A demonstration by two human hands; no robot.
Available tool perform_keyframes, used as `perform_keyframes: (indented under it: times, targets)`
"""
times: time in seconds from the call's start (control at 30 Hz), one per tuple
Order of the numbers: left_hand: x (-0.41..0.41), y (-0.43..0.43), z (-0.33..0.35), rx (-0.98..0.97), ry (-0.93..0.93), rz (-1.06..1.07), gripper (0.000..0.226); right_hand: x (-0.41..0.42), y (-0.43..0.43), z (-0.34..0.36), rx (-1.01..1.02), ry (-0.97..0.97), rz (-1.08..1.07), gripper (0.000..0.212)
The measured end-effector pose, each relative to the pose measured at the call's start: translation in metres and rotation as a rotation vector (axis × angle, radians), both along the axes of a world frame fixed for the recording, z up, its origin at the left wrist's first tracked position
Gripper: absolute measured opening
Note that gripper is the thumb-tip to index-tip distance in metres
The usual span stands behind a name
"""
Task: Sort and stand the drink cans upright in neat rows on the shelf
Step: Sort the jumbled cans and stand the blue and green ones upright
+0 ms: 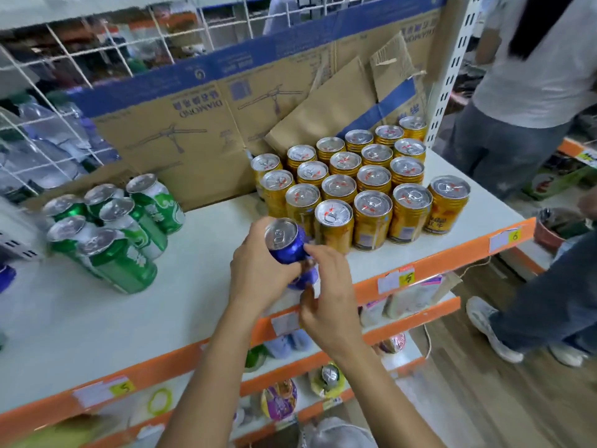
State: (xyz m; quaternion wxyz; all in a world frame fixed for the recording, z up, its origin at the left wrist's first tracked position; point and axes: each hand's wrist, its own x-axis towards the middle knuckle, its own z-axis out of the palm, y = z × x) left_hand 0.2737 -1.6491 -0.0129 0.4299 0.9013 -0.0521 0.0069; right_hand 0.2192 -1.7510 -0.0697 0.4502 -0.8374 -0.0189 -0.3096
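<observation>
A block of gold metal drink cans [371,179] is stood in rows on the flat white shelf board [97,318]. Well left of that block a cluster of green metal cans [113,234] is set. Behind the block flattened brown cardboard [193,130] is propped. Just before its front left corner a blue metal can [286,242] is held in the left hand [258,276].

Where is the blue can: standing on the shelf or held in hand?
Held: the left hand grips the blue can, lid up, above the shelf.

Glossy metal cans [371,218]; matt white shelf [97,318]; rough cardboard [193,134].
</observation>
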Motion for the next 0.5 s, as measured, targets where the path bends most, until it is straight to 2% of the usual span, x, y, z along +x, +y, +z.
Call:
perform_keyframes:
  times: [0.2, 0.3, 0.5]
  targets:
    - [-0.023, 0.084, 0.006, -0.069, -0.048, 0.107, 0.073, 0.005, 0.060, -0.015, 0.060, 0.258, 0.352, 0.081]
    - [-0.038, 0.130, 0.009, -0.033, -0.083, 0.122, 0.077, 0.012, 0.106, -0.004, 0.188, 0.362, 0.546, 0.078]
    - [-0.065, 0.240, 0.004, -0.062, -0.153, 0.312, 0.083, 0.020, 0.217, 0.008, 0.149, 0.354, 0.738, 0.072]
